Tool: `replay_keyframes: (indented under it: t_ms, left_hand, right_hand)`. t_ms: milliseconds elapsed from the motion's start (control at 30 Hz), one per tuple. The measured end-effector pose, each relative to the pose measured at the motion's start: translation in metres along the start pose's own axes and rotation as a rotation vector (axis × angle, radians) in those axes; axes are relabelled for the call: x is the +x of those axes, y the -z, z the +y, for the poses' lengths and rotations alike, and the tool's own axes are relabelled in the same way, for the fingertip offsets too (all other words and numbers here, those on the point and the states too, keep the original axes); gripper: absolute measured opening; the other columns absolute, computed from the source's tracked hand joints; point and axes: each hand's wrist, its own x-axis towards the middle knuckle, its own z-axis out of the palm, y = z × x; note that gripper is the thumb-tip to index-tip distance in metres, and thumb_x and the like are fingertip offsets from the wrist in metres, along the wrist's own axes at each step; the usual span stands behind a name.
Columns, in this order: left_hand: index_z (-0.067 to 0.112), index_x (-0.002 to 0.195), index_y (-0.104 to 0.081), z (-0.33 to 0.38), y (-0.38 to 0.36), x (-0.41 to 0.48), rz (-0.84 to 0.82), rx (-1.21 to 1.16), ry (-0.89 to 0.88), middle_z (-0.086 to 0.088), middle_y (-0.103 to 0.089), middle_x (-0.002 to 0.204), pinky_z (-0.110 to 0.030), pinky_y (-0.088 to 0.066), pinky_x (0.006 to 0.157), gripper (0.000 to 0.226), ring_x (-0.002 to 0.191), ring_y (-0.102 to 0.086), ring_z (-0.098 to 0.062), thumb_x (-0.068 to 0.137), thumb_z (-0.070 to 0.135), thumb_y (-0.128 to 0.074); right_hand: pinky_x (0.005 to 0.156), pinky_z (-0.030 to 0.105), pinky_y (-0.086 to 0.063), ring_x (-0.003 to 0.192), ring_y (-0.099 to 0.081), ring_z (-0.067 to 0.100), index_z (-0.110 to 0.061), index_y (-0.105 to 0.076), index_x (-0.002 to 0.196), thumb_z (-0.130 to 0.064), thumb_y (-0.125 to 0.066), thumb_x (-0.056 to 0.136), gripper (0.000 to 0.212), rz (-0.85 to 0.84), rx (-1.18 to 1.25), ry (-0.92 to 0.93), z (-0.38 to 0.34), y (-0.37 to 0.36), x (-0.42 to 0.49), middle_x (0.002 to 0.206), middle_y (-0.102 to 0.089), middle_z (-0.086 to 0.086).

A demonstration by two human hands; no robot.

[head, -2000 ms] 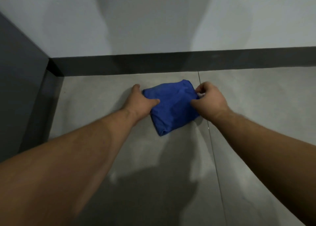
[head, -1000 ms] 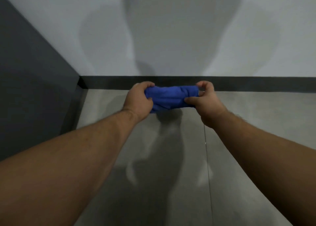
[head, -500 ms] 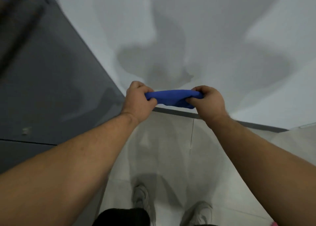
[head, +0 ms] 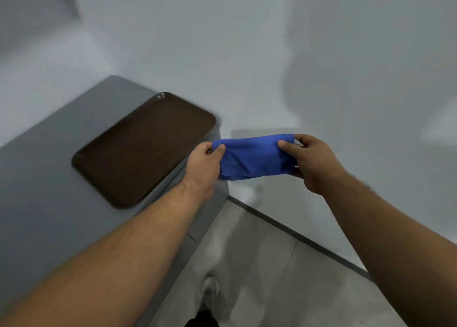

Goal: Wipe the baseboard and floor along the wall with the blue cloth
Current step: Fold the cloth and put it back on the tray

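A brown tray [head: 143,148] lies on the grey counter [head: 37,190] at my left. My left hand [head: 204,164] pinches the left end of the blue cloth [head: 252,157], my right hand [head: 312,162] the right end, held up in the air well above the floor [head: 259,264] and the dark baseboard [head: 296,235].

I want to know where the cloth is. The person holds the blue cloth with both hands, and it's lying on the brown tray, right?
Not quite. The left hand and the right hand do both hold the blue cloth, but the head view shows it up in the air between them, right of the brown tray, not lying on it.
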Motion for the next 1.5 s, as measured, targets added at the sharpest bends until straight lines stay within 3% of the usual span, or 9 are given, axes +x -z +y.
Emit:
replay_keyframes:
  t_ms: [200, 333, 567, 667, 800, 1000, 1067, 1300, 1500]
  left_hand:
    - [0.016, 0.112, -0.061, 0.002, 0.076, 0.035, 0.001, -0.055, 0.140, -0.014, -0.070, 0.114, -0.039, -0.059, 0.070, 0.029, 0.095, -0.071, -0.028, 0.083, 0.008, -0.066]
    - [0.026, 0.112, -0.059, 0.007, 0.115, 0.068, -0.007, 0.048, 0.069, -0.010, -0.067, 0.113, -0.039, -0.063, 0.073, 0.044, 0.097, -0.070, -0.028, 0.074, 0.004, -0.066]
    - [0.027, 0.111, -0.058, -0.007, 0.146, 0.135, 0.099, 0.175, 0.081, 0.002, -0.063, 0.110, -0.032, -0.060, 0.077, 0.040, 0.098, -0.067, -0.016, 0.083, 0.011, -0.080]
    - [0.030, 0.108, -0.055, -0.014, 0.149, 0.151, 0.106, 0.290, 0.060, 0.009, -0.060, 0.106, -0.019, -0.050, 0.067, 0.040, 0.093, -0.064, -0.010, 0.082, 0.018, -0.083]
    - [0.032, 0.107, -0.052, -0.022, 0.154, 0.161, 0.116, 0.717, -0.125, 0.013, -0.055, 0.105, -0.013, -0.041, 0.065, 0.043, 0.084, -0.056, -0.002, 0.080, 0.030, -0.084]
    - [0.032, 0.122, -0.062, -0.033, 0.157, 0.161, -0.043, 1.108, -0.535, 0.009, -0.054, 0.121, -0.028, -0.051, 0.092, 0.033, 0.110, -0.050, -0.010, 0.091, 0.043, -0.066]
    - [0.034, 0.118, -0.063, -0.034, 0.156, 0.160, -0.079, 1.149, -0.531, 0.011, -0.054, 0.121, -0.030, -0.051, 0.093, 0.029, 0.110, -0.048, -0.010, 0.092, 0.046, -0.063]
    - [0.031, 0.125, -0.063, -0.033, 0.151, 0.153, -0.099, 1.242, -0.497, 0.006, -0.055, 0.129, -0.032, -0.050, 0.092, 0.039, 0.113, -0.050, -0.015, 0.092, 0.052, -0.059]
    - [0.027, 0.134, -0.062, -0.020, 0.141, 0.118, -0.120, 1.408, -0.476, 0.002, -0.058, 0.141, -0.045, -0.043, 0.110, 0.053, 0.128, -0.052, -0.020, 0.092, 0.059, -0.054]
  right_hand:
    - [0.083, 0.043, -0.062, 0.112, -0.067, 0.034, -0.024, -0.047, 0.144, 0.005, -0.069, 0.089, 0.066, -0.161, -0.024, -0.090, -0.016, -0.074, 0.038, 0.127, -0.063, 0.012]
    - [0.098, 0.049, -0.057, 0.113, -0.064, 0.033, -0.021, -0.043, 0.149, 0.007, -0.065, 0.090, 0.069, -0.106, -0.130, -0.073, -0.017, -0.128, 0.078, 0.125, -0.060, 0.006]
    - [0.093, 0.040, -0.060, 0.109, -0.066, 0.028, -0.023, -0.053, 0.137, -0.001, -0.073, 0.085, 0.059, -0.012, -0.384, 0.044, -0.020, -0.201, 0.163, 0.122, -0.066, 0.006]
    - [0.076, 0.020, -0.054, 0.103, -0.067, 0.022, -0.024, -0.056, 0.135, -0.002, -0.072, 0.084, 0.058, -0.012, -0.510, 0.126, -0.018, -0.218, 0.191, 0.111, -0.068, 0.000]
    - [0.080, 0.021, -0.046, 0.101, -0.065, 0.019, -0.024, -0.058, 0.138, -0.007, -0.070, 0.082, 0.059, -0.025, -0.797, 0.162, -0.009, -0.228, 0.210, 0.114, -0.069, -0.002]
    - [0.087, 0.039, -0.056, 0.108, -0.057, 0.023, -0.029, -0.062, 0.122, -0.021, -0.067, 0.088, 0.035, 0.059, -1.059, 0.336, -0.001, -0.235, 0.205, 0.120, -0.061, 0.000]
    - [0.087, 0.041, -0.056, 0.106, -0.056, 0.023, -0.031, -0.068, 0.113, -0.031, -0.059, 0.094, 0.021, 0.001, -1.204, 0.310, 0.003, -0.235, 0.200, 0.117, -0.061, 0.000]
    - [0.097, 0.039, -0.054, 0.117, -0.056, 0.019, -0.032, -0.068, 0.125, -0.037, -0.060, 0.096, 0.030, -0.086, -1.223, 0.284, 0.002, -0.220, 0.164, 0.131, -0.061, -0.005]
    - [0.102, 0.038, -0.052, 0.121, -0.060, 0.017, -0.035, -0.064, 0.132, -0.042, -0.061, 0.094, 0.039, -0.083, -1.164, 0.156, -0.008, -0.160, 0.104, 0.138, -0.061, -0.008]
